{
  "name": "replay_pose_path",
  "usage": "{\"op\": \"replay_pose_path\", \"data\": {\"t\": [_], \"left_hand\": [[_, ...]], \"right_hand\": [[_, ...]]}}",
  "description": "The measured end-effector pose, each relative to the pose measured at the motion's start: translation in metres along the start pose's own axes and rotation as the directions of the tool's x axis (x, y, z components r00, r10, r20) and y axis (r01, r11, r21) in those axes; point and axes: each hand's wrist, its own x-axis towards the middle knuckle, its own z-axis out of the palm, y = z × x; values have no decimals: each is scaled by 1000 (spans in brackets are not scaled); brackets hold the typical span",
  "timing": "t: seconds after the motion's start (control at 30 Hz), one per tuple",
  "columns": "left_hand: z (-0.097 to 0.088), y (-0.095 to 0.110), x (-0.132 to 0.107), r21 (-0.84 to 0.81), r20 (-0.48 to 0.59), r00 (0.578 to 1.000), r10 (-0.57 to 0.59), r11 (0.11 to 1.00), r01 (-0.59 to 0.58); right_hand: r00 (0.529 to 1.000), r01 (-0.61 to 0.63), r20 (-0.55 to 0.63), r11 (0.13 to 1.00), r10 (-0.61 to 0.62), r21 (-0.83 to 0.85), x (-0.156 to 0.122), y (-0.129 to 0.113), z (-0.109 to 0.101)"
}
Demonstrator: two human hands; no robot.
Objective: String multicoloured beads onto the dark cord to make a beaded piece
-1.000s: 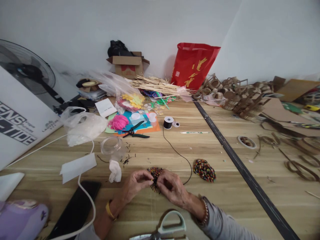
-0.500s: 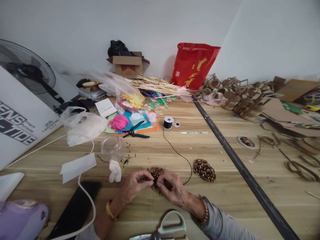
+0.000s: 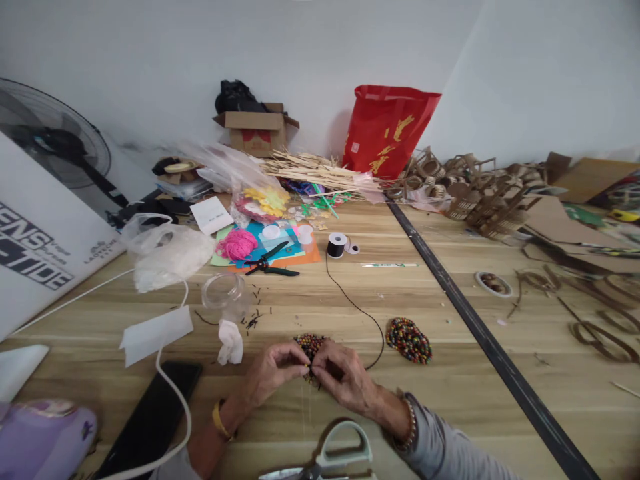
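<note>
Both forearms reach in from the bottom edge, the left from about 7 o'clock and the right from about 5, wrists low over the table. The left hand curves inward, thumb and forefinger pinching what looks like a tiny yellowish bead. The right hand is bent toward it, thumb and forefinger pressed together (what lies between them is too small to tell).

Compared with half a second ago, the left fingertips have edged toward 3 o'clock, so the two pinches now almost meet; the things around them lie as before.

The bead pile sits on the table just beyond the fingertips, at 2 o'clock from the left hand and 10 from the right, partly hidden by them. A black cord runs from the spool at 12 o'clock and disappears behind the right hand.
</note>
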Motion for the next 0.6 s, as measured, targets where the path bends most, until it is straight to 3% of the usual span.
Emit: {"op": "replay_pose_path", "data": {"t": [0.6], "left_hand": [[0, 1, 0, -91, -1, 999, -52, 995, 52]], "right_hand": [[1000, -1, -28, 1000, 1, 0, 1, -2, 0]]}}
